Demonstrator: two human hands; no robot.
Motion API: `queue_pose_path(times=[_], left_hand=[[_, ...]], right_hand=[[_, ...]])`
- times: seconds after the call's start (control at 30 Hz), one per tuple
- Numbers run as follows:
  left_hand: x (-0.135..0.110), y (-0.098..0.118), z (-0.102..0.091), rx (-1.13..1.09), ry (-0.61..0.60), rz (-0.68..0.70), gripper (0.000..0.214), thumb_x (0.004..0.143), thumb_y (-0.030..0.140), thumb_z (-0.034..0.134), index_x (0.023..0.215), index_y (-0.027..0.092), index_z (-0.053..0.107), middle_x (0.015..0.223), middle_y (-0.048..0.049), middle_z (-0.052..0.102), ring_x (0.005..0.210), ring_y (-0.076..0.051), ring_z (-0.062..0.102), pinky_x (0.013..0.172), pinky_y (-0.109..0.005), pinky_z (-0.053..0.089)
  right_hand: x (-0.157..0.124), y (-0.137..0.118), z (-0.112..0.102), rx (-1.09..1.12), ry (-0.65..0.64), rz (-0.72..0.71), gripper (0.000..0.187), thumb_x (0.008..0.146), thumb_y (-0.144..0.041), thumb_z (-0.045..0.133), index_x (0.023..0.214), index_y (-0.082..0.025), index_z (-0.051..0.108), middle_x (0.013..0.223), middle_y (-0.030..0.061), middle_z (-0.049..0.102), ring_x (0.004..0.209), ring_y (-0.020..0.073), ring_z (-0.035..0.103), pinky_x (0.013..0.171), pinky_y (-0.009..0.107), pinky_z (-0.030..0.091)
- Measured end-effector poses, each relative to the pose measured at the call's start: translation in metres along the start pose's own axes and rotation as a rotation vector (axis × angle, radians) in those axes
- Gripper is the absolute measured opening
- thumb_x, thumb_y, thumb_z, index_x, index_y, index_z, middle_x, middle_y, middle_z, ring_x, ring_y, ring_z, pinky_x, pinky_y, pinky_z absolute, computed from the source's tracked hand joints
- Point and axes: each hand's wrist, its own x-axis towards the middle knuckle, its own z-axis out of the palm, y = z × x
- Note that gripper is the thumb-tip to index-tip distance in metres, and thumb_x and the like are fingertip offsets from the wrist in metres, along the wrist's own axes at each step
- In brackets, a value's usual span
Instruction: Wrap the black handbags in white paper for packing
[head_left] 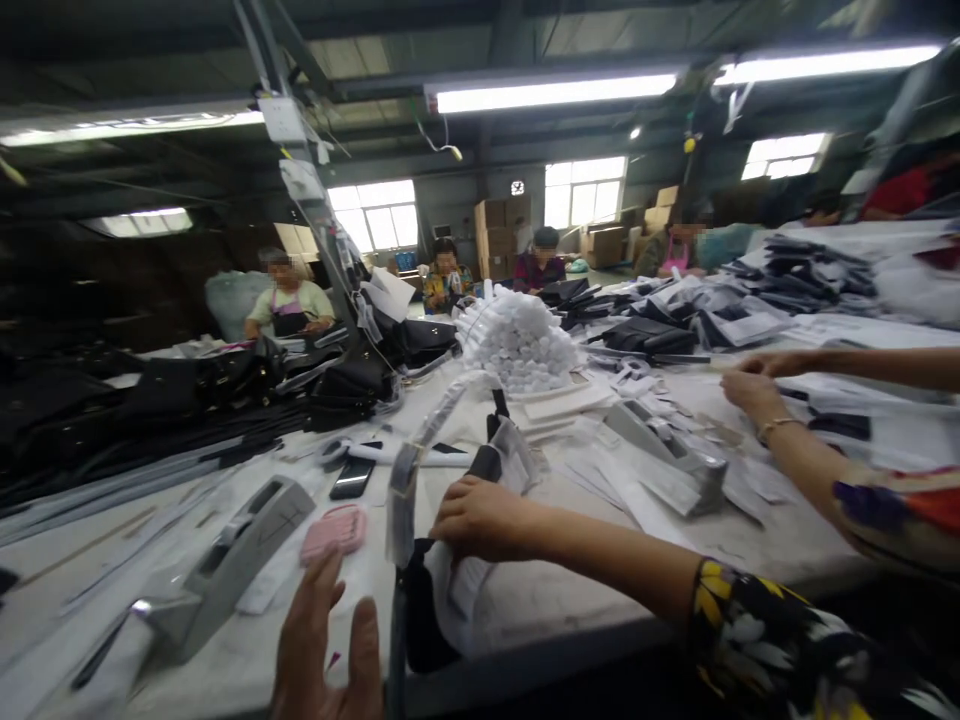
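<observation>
My right hand (480, 518) lies curled on a black bag (427, 610) at the table's near edge, its fingers closed over the bag's top, which is partly wrapped in clear plastic and white paper. A wrapped strap (409, 470) rises from the bag to the left of this hand. My left hand (324, 650) hovers low at the front, fingers stretched and apart, holding nothing, just left of the bag. A pink ridged object (334, 530) sits just above it.
Grey tape dispensers stand front left (232, 560) and right of centre (667, 450). A black phone (352, 478), a pile of white rolls (517, 340) and stacks of black bags (225, 390) cover the white table (570, 590). Another person's hands (750, 385) work at right; several people sit behind.
</observation>
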Motion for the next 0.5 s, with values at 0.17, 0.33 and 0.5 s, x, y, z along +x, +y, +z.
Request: queue_pose_path(times=[0.17, 0.33, 0.5], left_hand=[[0.051, 0.011, 0.024, -0.466, -0.329, -0.433, 0.055, 0.100, 0.054, 0.031, 0.146, 0.028, 0.045, 0.138, -0.0078, 0.062, 0.123, -0.030, 0.061, 0.096, -0.045, 0.058], [0.088, -0.003, 0.035, -0.709, -0.439, -0.615, 0.077, 0.094, 0.069, 0.020, 0.139, 0.017, 0.053, 0.120, -0.0145, 0.071, 0.097, -0.030, 0.073, 0.086, -0.045, 0.062], [0.141, -0.077, 0.065, -0.101, -0.510, -0.552, 0.060, 0.096, 0.060, 0.040, 0.130, 0.014, 0.058, 0.118, -0.0121, 0.071, 0.103, -0.026, 0.070, 0.086, -0.039, 0.059]], right_hand=[[-0.022, -0.005, -0.011, 0.078, 0.161, -0.062, 0.042, 0.096, -0.033, 0.059, 0.135, -0.019, 0.055, 0.139, 0.0085, 0.060, 0.130, 0.0235, 0.051, 0.117, 0.043, 0.027], [-0.068, -0.008, -0.049, 0.241, 0.379, -0.010, 0.032, 0.098, -0.033, 0.057, 0.127, -0.020, 0.060, 0.120, 0.0071, 0.072, 0.107, 0.0175, 0.067, 0.094, 0.027, 0.051], [-0.122, 0.004, -0.055, 0.263, 0.502, 0.237, 0.051, 0.091, -0.014, 0.058, 0.138, -0.035, 0.053, 0.108, 0.0042, 0.076, 0.092, 0.0181, 0.074, 0.077, 0.025, 0.061]])
